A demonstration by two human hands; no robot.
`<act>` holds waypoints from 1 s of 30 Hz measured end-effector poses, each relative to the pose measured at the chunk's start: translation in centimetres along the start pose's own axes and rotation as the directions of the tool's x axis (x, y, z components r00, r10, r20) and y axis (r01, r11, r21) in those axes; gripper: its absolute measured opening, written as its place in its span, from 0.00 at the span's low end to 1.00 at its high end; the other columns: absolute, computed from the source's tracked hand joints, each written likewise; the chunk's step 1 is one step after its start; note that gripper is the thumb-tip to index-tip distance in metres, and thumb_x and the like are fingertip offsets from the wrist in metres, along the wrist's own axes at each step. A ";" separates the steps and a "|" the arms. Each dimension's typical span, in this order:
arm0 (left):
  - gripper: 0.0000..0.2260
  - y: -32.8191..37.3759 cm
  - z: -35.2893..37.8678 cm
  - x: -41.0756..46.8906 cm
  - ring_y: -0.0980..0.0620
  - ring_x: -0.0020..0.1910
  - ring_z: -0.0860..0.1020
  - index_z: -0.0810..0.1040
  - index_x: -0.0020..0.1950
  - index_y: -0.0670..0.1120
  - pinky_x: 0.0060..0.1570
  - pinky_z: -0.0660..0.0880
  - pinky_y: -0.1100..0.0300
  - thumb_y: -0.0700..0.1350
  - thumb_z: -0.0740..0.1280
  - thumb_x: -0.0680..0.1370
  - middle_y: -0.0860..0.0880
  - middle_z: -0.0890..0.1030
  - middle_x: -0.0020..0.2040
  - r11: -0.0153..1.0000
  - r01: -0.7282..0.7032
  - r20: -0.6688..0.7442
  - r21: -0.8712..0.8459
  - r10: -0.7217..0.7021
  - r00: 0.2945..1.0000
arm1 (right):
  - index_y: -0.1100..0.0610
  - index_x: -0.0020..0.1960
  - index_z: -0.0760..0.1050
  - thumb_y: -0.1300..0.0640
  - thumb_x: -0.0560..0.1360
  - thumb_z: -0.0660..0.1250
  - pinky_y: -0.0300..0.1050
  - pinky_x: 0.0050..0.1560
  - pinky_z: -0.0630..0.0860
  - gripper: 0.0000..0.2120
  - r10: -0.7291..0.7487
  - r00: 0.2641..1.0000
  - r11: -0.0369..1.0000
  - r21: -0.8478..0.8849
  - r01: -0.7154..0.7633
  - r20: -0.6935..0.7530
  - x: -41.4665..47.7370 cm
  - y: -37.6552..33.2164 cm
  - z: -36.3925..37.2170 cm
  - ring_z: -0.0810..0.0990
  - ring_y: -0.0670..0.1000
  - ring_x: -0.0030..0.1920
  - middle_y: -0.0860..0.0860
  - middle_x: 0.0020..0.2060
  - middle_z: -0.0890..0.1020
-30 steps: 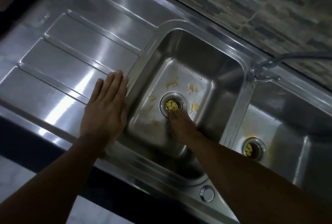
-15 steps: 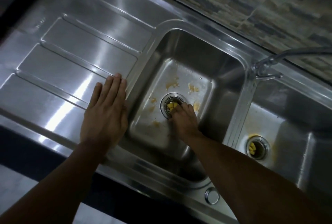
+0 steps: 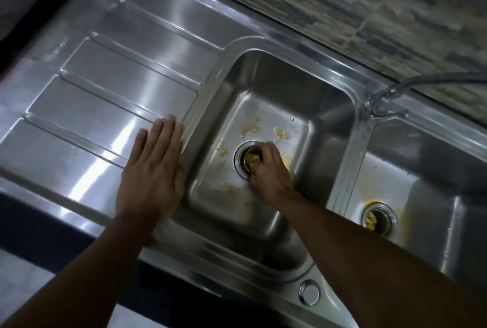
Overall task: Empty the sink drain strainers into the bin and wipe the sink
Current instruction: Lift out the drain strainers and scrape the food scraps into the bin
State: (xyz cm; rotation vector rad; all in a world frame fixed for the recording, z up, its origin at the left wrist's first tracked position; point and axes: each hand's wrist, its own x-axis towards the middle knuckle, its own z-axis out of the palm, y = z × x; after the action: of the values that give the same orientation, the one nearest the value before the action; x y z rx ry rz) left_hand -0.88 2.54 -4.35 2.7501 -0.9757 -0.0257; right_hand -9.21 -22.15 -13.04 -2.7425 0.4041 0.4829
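over the left strainer (image 3: 249, 160), right hand (image 3: 271, 169) hides its fingertips.

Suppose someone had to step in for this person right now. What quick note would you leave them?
Left hand: flat and open on the drainboard.
Right hand: down in the left basin, fingers closing on its strainer; a firm grip is not clear.
Right basin's strainer holds yellow scraps, untouched.
Done: nothing emptied.
Left: lift and empty both strainers, wipe the yellow smears. No bin in sight.
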 end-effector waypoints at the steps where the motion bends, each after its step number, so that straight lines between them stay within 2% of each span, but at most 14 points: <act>1: 0.27 0.0 0.0 0.0 0.45 0.82 0.53 0.57 0.81 0.40 0.79 0.55 0.41 0.51 0.48 0.84 0.41 0.57 0.82 1.000 -0.001 0.002 0.000 0.001 1.000 | 0.60 0.63 0.79 0.58 0.73 0.72 0.56 0.72 0.69 0.18 -0.027 0.999 0.998 -0.047 0.029 0.038 0.0 0.1 -0.2 0.55 0.58 0.78 0.53 0.77 0.57; 3: 0.27 0.2 -0.1 0.0 0.44 0.82 0.53 0.58 0.81 0.40 0.79 0.55 0.41 0.51 0.48 0.84 0.41 0.57 0.82 1.000 0.001 0.005 0.000 -0.001 1.000 | 0.60 0.62 0.78 0.56 0.73 0.73 0.54 0.68 0.72 0.19 -0.059 0.996 0.996 -0.069 0.063 0.068 -0.3 0.4 -0.7 0.57 0.58 0.77 0.54 0.78 0.56; 6: 0.27 0.4 -0.4 0.0 0.44 0.82 0.53 0.58 0.81 0.39 0.79 0.55 0.41 0.50 0.49 0.84 0.41 0.57 0.82 1.000 0.008 0.024 -0.006 -0.008 1.000 | 0.58 0.59 0.77 0.55 0.70 0.75 0.51 0.61 0.76 0.19 -0.112 0.993 0.992 -0.059 0.113 0.021 -1.2 0.3 -2.1 0.64 0.58 0.72 0.53 0.76 0.59; 8: 0.27 0.4 -0.6 0.0 0.45 0.82 0.52 0.58 0.81 0.40 0.79 0.54 0.41 0.51 0.49 0.84 0.41 0.56 0.82 1.000 0.014 0.046 -0.021 -0.013 0.999 | 0.56 0.62 0.73 0.56 0.68 0.77 0.51 0.59 0.78 0.26 -0.121 0.992 0.993 0.006 0.122 -0.038 -2.2 0.2 -3.2 0.67 0.55 0.69 0.51 0.72 0.64; 10: 0.27 0.6 -1.0 -0.1 0.45 0.82 0.52 0.58 0.81 0.40 0.80 0.53 0.41 0.51 0.48 0.84 0.41 0.56 0.82 0.998 0.023 0.059 -0.050 -0.020 0.998 | 0.51 0.67 0.66 0.57 0.66 0.79 0.50 0.61 0.77 0.35 -0.132 0.987 0.982 0.121 0.143 -0.089 -3.4 0.1 -4.6 0.69 0.53 0.67 0.49 0.68 0.67; 13: 0.28 1.5 -1.6 -0.2 0.44 0.82 0.51 0.57 0.81 0.39 0.80 0.51 0.42 0.52 0.46 0.83 0.40 0.55 0.82 0.994 0.059 0.083 -0.090 -0.052 0.995 | 0.49 0.77 0.57 0.59 0.67 0.78 0.46 0.68 0.70 0.46 -0.221 0.967 0.957 0.163 0.240 -0.129 -5.7 0.8 -7.4 0.65 0.52 0.71 0.49 0.71 0.64; 17: 0.29 5.5 -2.7 -0.2 0.42 0.82 0.54 0.54 0.81 0.39 0.81 0.51 0.44 0.55 0.46 0.84 0.38 0.57 0.81 0.971 0.176 0.155 -0.164 -0.150 0.976 | 0.53 0.79 0.59 0.60 0.71 0.73 0.40 0.69 0.67 0.40 -0.223 0.943 0.945 0.184 0.272 -0.247 -9.7 3.3 -11.5 0.67 0.53 0.70 0.53 0.72 0.63; 20: 0.30 11.0 -2.6 -0.7 0.44 0.81 0.57 0.58 0.80 0.40 0.81 0.51 0.46 0.55 0.46 0.82 0.40 0.61 0.80 0.989 0.057 0.222 -0.135 -0.026 0.975 | 0.54 0.80 0.60 0.57 0.70 0.74 0.40 0.70 0.65 0.41 -0.172 0.944 0.962 0.157 0.222 -0.281 -13.0 6.3 -13.4 0.66 0.53 0.72 0.53 0.73 0.62; 24: 0.27 18.6 -1.3 -1.2 0.45 0.80 0.58 0.60 0.80 0.40 0.80 0.50 0.51 0.52 0.51 0.83 0.41 0.62 0.80 0.977 -0.047 0.245 -0.209 0.098 0.964 | 0.57 0.79 0.62 0.59 0.70 0.74 0.44 0.72 0.68 0.40 -0.090 0.938 0.971 0.180 0.157 -0.334 -17.1 11.0 -14.4 0.67 0.54 0.72 0.56 0.72 0.65; 27: 0.26 23.5 0.2 -1.5 0.46 0.81 0.57 0.57 0.81 0.42 0.80 0.53 0.48 0.52 0.52 0.85 0.42 0.60 0.81 0.960 -0.118 0.273 -0.252 0.188 0.943 | 0.56 0.79 0.61 0.56 0.72 0.75 0.51 0.70 0.72 0.40 0.012 0.946 0.978 0.200 0.056 -0.324 -20.0 14.9 -13.9 0.67 0.55 0.72 0.56 0.73 0.64; 30: 0.26 26.7 1.7 -0.8 0.46 0.82 0.54 0.54 0.82 0.43 0.80 0.54 0.45 0.52 0.51 0.85 0.43 0.58 0.82 0.946 -0.129 0.277 -0.297 0.214 0.937 | 0.56 0.79 0.62 0.52 0.72 0.74 0.52 0.67 0.75 0.39 0.091 0.948 0.980 0.194 -0.032 -0.306 -22.4 17.8 -12.3 0.68 0.55 0.71 0.55 0.71 0.66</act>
State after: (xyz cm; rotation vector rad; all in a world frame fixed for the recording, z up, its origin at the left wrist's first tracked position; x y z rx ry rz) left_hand -18.22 -17.48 -0.35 2.4383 -1.1883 -0.5338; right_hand -31.79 -37.88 1.49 -2.6285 0.5830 0.0151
